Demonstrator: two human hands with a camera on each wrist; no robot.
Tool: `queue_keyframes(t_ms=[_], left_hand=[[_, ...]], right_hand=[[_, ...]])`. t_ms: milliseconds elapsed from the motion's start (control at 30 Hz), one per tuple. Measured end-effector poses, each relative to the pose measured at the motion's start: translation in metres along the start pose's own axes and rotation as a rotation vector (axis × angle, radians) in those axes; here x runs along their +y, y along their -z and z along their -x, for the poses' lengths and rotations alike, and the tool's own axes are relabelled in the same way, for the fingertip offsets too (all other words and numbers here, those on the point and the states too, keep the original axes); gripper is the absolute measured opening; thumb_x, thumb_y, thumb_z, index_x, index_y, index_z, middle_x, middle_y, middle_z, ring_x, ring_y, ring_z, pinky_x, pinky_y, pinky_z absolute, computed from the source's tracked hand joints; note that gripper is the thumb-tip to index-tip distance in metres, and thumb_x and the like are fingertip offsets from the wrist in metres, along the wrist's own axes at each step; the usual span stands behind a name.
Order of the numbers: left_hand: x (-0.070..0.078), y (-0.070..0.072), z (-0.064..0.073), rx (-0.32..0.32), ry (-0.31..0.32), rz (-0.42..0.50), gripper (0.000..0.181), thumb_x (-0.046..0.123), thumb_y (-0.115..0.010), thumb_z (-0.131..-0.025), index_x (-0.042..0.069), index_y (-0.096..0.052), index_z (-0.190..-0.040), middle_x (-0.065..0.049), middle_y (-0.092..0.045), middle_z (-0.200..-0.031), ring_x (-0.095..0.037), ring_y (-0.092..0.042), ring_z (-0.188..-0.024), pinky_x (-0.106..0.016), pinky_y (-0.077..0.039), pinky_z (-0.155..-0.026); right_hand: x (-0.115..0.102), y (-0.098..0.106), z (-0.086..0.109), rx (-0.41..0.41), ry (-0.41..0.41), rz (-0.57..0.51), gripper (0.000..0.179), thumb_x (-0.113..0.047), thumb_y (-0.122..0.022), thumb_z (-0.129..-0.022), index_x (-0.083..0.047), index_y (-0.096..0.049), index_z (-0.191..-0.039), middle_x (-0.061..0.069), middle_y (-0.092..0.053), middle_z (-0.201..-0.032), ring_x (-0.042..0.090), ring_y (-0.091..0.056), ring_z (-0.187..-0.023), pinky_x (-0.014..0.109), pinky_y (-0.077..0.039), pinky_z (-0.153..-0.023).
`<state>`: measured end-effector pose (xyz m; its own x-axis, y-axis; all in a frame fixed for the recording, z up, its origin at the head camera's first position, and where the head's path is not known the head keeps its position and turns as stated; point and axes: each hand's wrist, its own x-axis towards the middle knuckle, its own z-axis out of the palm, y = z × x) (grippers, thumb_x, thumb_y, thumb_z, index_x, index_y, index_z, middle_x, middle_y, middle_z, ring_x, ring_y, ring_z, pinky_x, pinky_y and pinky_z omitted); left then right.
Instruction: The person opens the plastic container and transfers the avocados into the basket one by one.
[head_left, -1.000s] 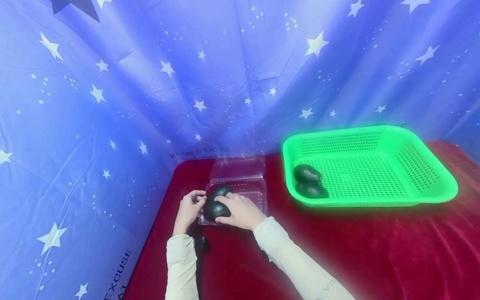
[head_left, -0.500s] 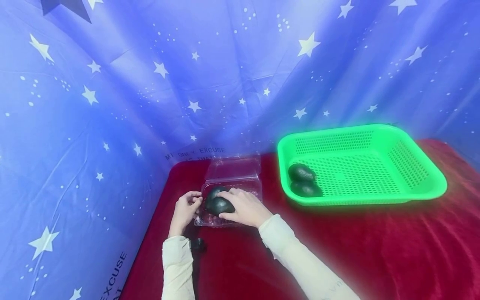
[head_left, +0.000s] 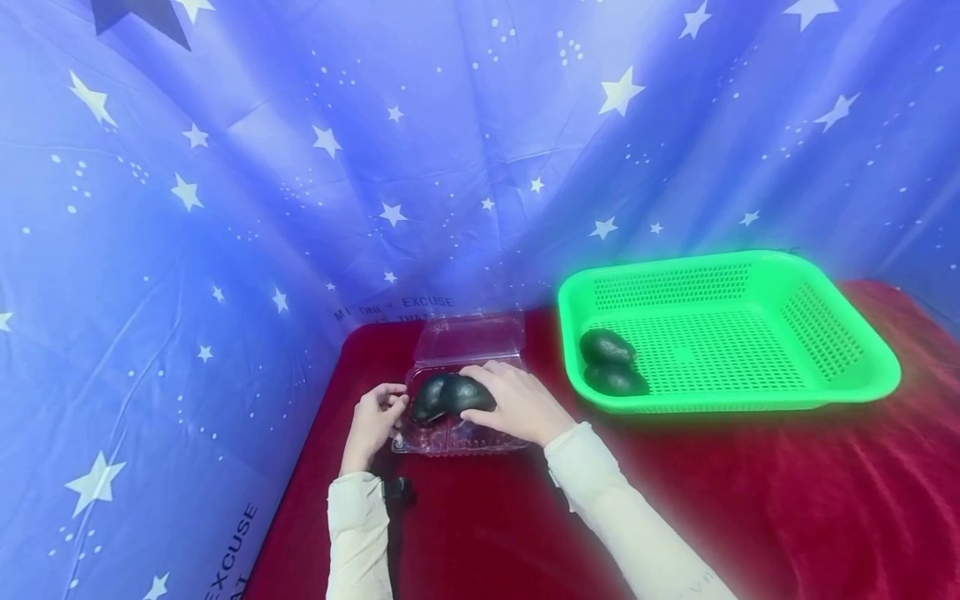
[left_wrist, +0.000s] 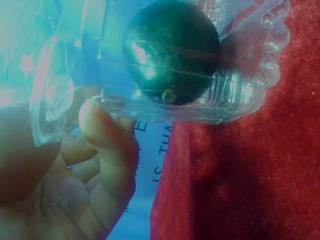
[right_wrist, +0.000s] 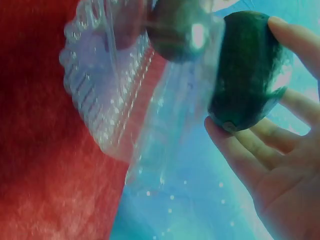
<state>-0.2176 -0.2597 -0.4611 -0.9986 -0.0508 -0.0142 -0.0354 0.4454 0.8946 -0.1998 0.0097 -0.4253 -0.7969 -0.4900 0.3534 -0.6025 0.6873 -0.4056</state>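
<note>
In the head view a clear plastic clamshell box (head_left: 468, 442) lies with its lid (head_left: 471, 336) raised toward the back. My left hand (head_left: 372, 425) pinches the box's left edge, and the left wrist view shows the thumb (left_wrist: 92, 120) against the rim. One dark green avocado (head_left: 430, 398) rests in the left part of the box. A second avocado (head_left: 474, 394) is in my right hand (head_left: 521, 402), beside the first and over the box's right part. From the right wrist view, fingers and thumb span this held avocado (right_wrist: 245, 70) end to end.
Right of the box stands a green perforated basket (head_left: 727, 404). Two dark avocados (head_left: 609, 348) lie at its left end. Red cloth (head_left: 480, 525) covers the table, and a blue star-patterned curtain (head_left: 450, 167) hangs close behind and at the left.
My right hand has carried its avocado rightward and a little away from me, from in front of the other avocado to beside it. My left hand stays at the box edge.
</note>
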Motion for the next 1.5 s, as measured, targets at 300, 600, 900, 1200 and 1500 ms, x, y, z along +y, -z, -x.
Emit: queue_keyframes(t_ms=[300, 600, 900, 1200, 1500], left_hand=[[-0.001, 0.001, -0.001, -0.002, 0.005, -0.006, 0.024, 0.009, -0.066, -0.094, -0.001, -0.066, -0.116, -0.013, -0.064, -0.084, -0.015, -0.054, -0.054, -0.029, -0.053, -0.043], [0.0, 0.0, -0.001, -0.002, 0.003, -0.013, 0.024, 0.008, -0.065, -0.094, -0.001, -0.066, -0.116, -0.017, -0.066, -0.087, -0.015, -0.055, -0.056, -0.029, -0.053, -0.044], [-0.002, 0.0, -0.002, 0.004, 0.002, -0.027, 0.024, 0.009, -0.066, -0.094, 0.0, -0.067, -0.116, -0.016, -0.066, -0.087, -0.015, -0.056, -0.056, -0.028, -0.054, -0.045], [0.0, 0.001, 0.0, 0.006, -0.002, -0.044, 0.024, 0.01, -0.066, -0.094, 0.0, -0.067, -0.116, -0.015, -0.066, -0.086, -0.014, -0.055, -0.056, -0.027, -0.053, -0.045], [-0.002, 0.001, 0.0, 0.002, -0.012, -0.036, 0.023, 0.009, -0.065, -0.094, 0.0, -0.067, -0.115, -0.013, -0.064, -0.083, -0.014, -0.054, -0.055, -0.027, -0.053, -0.044]], right_hand=[[0.008, 0.017, 0.005, 0.006, -0.048, -0.02, 0.063, -0.045, -0.078, -0.083, -0.016, -0.059, -0.136, 0.008, -0.064, -0.129, 0.027, -0.059, -0.122, 0.046, -0.05, -0.103], [0.014, 0.029, 0.009, 0.026, -0.078, -0.039, 0.062, -0.046, -0.076, -0.084, -0.014, -0.059, -0.134, 0.008, -0.065, -0.123, 0.026, -0.061, -0.117, 0.047, -0.051, -0.101], [0.022, 0.039, 0.016, 0.028, -0.141, -0.073, 0.067, -0.048, -0.076, -0.084, -0.009, -0.058, -0.135, 0.012, -0.062, -0.134, 0.031, -0.055, -0.128, 0.05, -0.045, -0.108], [0.033, 0.05, 0.024, 0.045, -0.196, -0.091, 0.069, -0.048, -0.077, -0.083, -0.006, -0.058, -0.135, 0.014, -0.061, -0.134, 0.033, -0.056, -0.128, 0.051, -0.047, -0.106], [0.044, 0.063, 0.034, 0.083, -0.206, -0.114, 0.068, -0.044, -0.078, -0.083, -0.005, -0.057, -0.135, 0.014, -0.062, -0.132, 0.033, -0.057, -0.126, 0.052, -0.048, -0.105]])
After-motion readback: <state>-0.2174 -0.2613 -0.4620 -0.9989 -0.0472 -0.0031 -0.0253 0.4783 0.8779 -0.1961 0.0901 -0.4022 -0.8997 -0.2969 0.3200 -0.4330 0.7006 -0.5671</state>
